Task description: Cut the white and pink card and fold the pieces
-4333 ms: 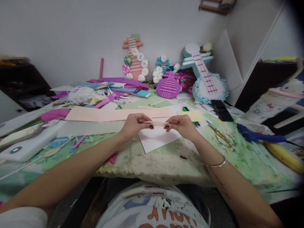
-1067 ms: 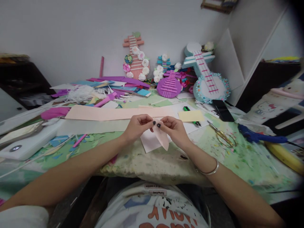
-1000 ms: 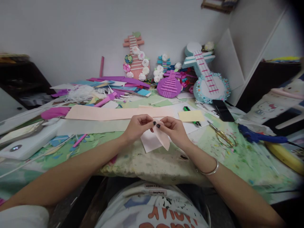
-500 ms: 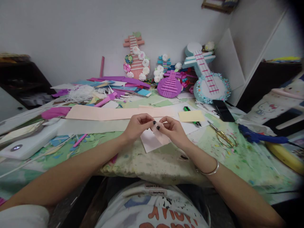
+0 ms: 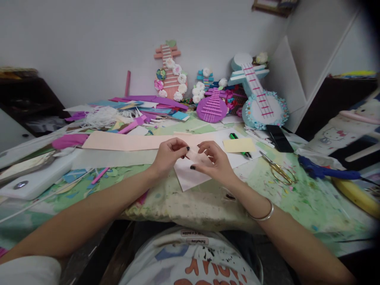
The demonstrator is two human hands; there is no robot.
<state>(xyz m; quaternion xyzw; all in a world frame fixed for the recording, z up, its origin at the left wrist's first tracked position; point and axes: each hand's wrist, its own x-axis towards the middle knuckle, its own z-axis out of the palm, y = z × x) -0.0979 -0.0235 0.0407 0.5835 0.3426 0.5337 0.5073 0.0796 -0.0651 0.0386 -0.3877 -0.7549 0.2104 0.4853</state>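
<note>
A small pale pink piece of paper point(image 5: 196, 155) is pinched at its left end by my left hand point(image 5: 170, 157), thumb against the fingers. Around the paper's other end curves my right hand point(image 5: 216, 162), its thumb and fingers apart; whether they touch the paper I cannot tell. Below both hands lies a white sheet point(image 5: 187, 179), a corner pointing toward me. A long pale peach strip point(image 5: 118, 141) stretches across the table behind my hands, and a small yellow card point(image 5: 239, 145) rests over a green pen point(image 5: 233, 136) to the right.
Gold-handled scissors point(image 5: 279, 173), a blue glue gun point(image 5: 325, 169) and a black phone point(image 5: 279, 138) lie to the right. Paper scraps and a white device point(image 5: 25, 182) are at the left. Decorated lute-shaped crafts point(image 5: 211, 107) stand along the wall.
My right thumb and fingers have spread apart, away from the left fingertips. My left hand has shifted slightly left and keeps its pinch on the pink paper, which now lies flatter.
</note>
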